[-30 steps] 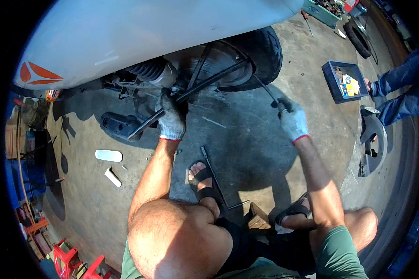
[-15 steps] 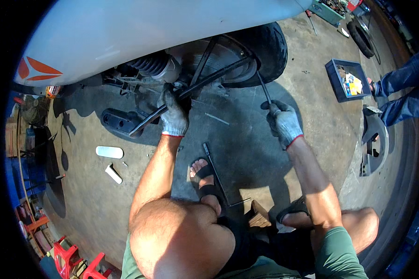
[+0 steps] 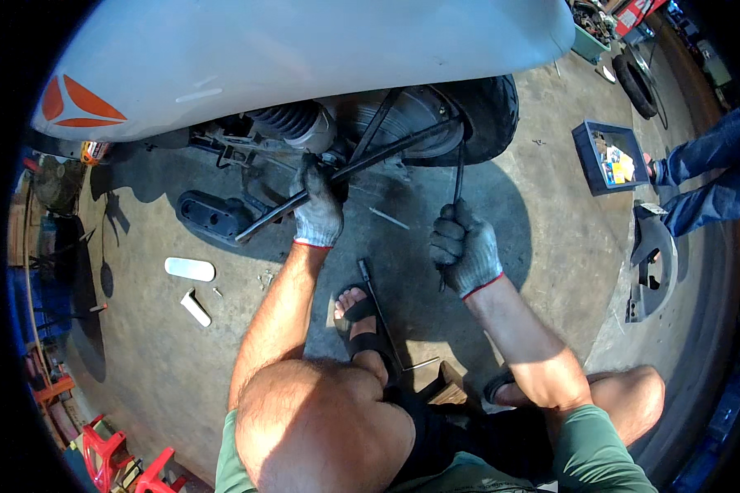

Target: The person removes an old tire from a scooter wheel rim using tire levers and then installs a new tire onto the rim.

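Note:
Under the grey scooter body panel [image 3: 321,57], my gloved left hand [image 3: 317,209] is wrapped round a long dark metal bar [image 3: 395,148]. The bar slants across the wheel [image 3: 366,119] and, with a second bar, makes a V shape. Its near end sticks out to the left of my hand. My gloved right hand [image 3: 469,246] is closed in a fist round a thin metal rod [image 3: 459,177]. The rod stands nearly upright in view, its far end by the black tyre [image 3: 497,123] and the end of the V-shaped bar. Beside my left hand is the ribbed black spring [image 3: 284,123].
An L-shaped wrench [image 3: 381,308] lies by my sandalled foot. To the left are a black cover [image 3: 210,215], a pale oval piece [image 3: 190,269] and red stools [image 3: 103,452]. Toward the right, a blue crate [image 3: 588,156] stands near another person's legs [image 3: 707,177].
My right hand has moved left and slightly nearer, swinging the rod from a slant to nearly upright. The left hand keeps its hold on the bar. The view has shifted slightly.

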`<state>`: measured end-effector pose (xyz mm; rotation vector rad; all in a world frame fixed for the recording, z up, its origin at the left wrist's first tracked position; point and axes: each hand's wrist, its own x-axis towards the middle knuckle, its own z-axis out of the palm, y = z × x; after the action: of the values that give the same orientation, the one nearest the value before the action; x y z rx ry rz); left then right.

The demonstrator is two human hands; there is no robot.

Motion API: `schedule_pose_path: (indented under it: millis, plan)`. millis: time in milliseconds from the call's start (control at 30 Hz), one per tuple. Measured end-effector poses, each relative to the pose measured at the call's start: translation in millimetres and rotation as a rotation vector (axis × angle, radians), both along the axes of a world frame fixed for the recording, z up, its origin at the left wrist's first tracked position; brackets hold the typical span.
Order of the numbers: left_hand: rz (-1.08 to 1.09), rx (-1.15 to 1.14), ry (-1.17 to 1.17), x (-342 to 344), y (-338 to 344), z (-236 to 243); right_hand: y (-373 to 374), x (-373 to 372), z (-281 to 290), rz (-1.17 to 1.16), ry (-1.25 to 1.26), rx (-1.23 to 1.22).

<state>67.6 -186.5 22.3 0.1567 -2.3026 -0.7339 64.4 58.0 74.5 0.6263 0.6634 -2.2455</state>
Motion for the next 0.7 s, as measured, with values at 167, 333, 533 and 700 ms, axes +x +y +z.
schedule_pose_path:
  millis: [167,333,533,700]
  plan:
    - [-0.045,0.358,0.009,-7,8,-5,-27,3,2,-0.109,-0.039,0.095]
    - [-0.042,0.413,-0.047,-2,6,2,-68,6,37,-0.205,-0.142,0.147]
    - [-0.04,0.529,-0.023,-4,12,6,-75,9,36,-0.203,-0.192,0.192]
    - [-0.104,1.609,0.016,-2,10,3,-96,14,43,-0.244,-0.103,0.176]
